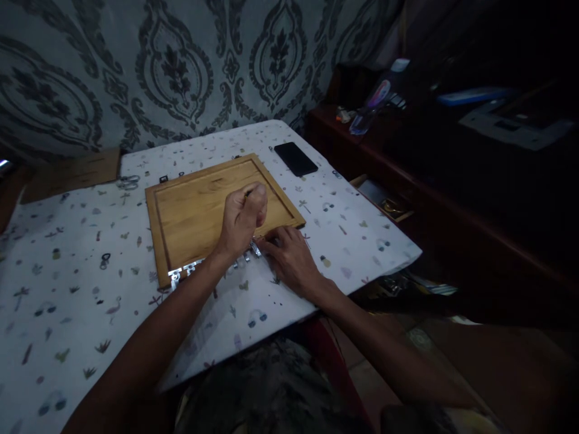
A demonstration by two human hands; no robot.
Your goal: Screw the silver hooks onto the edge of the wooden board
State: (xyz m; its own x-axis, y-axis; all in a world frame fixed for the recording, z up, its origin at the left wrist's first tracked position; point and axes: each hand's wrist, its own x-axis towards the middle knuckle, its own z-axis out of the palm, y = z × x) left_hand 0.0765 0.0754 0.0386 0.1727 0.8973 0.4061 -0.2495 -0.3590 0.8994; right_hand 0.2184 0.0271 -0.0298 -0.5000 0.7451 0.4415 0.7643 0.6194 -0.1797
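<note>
A yellowish wooden panel with a raised frame (185, 211) lies flat on the patterned tablecloth. Shiny metal fittings (175, 276) sit along its near edge, partly hidden behind my left forearm. Over the panel's near right part, my left hand (244, 218) is closed in an upright fist. A small dark end shows at the top of that fist; the rest of what it grips is hidden. Just to its right, my right hand (292, 258) rests low at the near edge. Its fingers are bent together beside another metal fitting (256, 248), and what they pinch is hidden.
A black phone (295, 158) lies beyond the panel's right side. Scissors (129, 182) and brown cardboard (75, 175) are at the back left. To the right stand a dark red cabinet with a plastic bottle (379, 96) and a partly pulled-out drawer (384, 199).
</note>
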